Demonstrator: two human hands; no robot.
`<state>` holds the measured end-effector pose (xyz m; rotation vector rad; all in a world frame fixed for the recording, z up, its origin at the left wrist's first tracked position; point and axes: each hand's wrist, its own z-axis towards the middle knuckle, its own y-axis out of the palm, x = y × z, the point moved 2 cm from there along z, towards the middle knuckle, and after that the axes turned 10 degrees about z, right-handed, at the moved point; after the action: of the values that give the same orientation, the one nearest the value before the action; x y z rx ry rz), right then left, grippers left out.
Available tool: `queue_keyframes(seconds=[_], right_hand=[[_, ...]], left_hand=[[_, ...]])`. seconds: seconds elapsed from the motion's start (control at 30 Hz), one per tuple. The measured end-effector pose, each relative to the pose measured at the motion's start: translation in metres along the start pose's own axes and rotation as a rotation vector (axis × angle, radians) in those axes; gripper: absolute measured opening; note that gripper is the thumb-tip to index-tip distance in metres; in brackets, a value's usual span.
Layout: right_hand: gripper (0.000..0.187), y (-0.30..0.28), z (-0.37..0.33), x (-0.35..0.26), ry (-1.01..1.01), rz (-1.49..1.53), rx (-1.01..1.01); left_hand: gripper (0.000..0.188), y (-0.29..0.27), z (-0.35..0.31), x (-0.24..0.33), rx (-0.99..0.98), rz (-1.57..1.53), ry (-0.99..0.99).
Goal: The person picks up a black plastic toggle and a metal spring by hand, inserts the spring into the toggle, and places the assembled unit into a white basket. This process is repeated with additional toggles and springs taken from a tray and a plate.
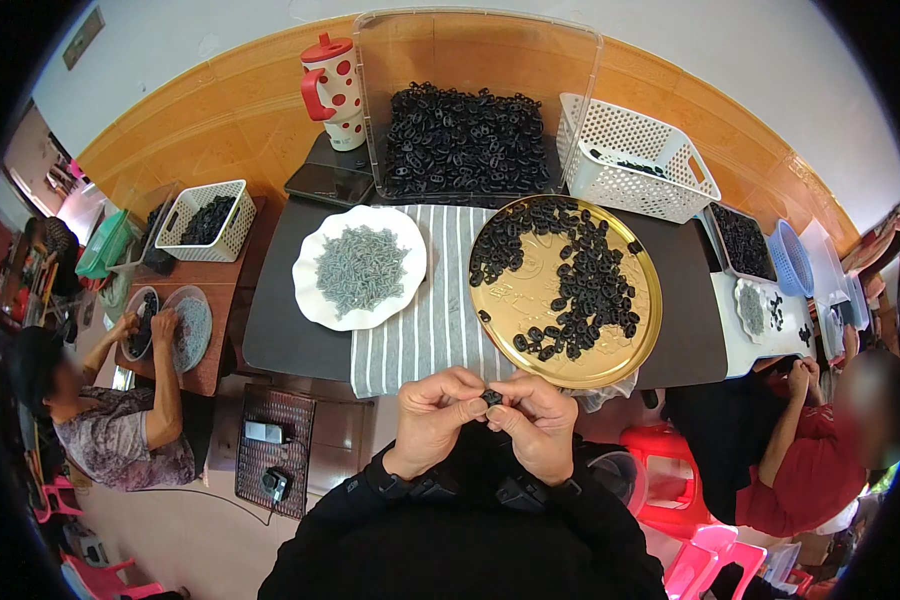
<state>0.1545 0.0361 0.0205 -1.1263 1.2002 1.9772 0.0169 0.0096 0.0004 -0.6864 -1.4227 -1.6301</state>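
Just off the table's near edge, my left hand (pixel 436 414) and my right hand (pixel 536 420) meet, thumbs and fingertips pinched together on one small black plastic part (pixel 491 398). My fingers cover most of it. Beyond my right hand lies a round gold tray (pixel 530 283), with many loose black oval parts (pixel 595 290) scattered over it. Farther left, a white scalloped plate (pixel 311 296) bears a heap of small grey metal pins or screws (pixel 360 268). Between the two, a grey-and-white striped cloth (pixel 441 300) covers part of the dark tabletop.
Behind stand a clear bin (pixel 470 75) of black parts, a white perforated basket (pixel 642 180), a red-dotted tumbler (pixel 335 95) and a phone (pixel 327 184). Co-workers sit left (pixel 120 430) and right (pixel 810 450) at their own tables. A red stool (pixel 660 470) is at right.
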Motion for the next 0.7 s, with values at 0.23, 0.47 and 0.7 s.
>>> queue_keyframes(seconds=[0.23, 0.47, 0.7], right_hand=[[0.022, 0.0022, -0.0025, -0.0011, -0.011, -0.037, 0.009], [0.022, 0.0036, -0.0053, 0.0000, -0.056, -0.046, 0.005], [0.023, 0.0036, -0.0081, 0.0055, -0.130, -0.056, 0.013]], left_hand=[[0.012, -0.0035, -0.0020, -0.0016, -0.030, 0.048, 0.025], [0.011, -0.0019, -0.0035, -0.0025, -0.034, 0.106, 0.068], [0.010, 0.0035, -0.0061, -0.0023, -0.006, 0.137, 0.125]])
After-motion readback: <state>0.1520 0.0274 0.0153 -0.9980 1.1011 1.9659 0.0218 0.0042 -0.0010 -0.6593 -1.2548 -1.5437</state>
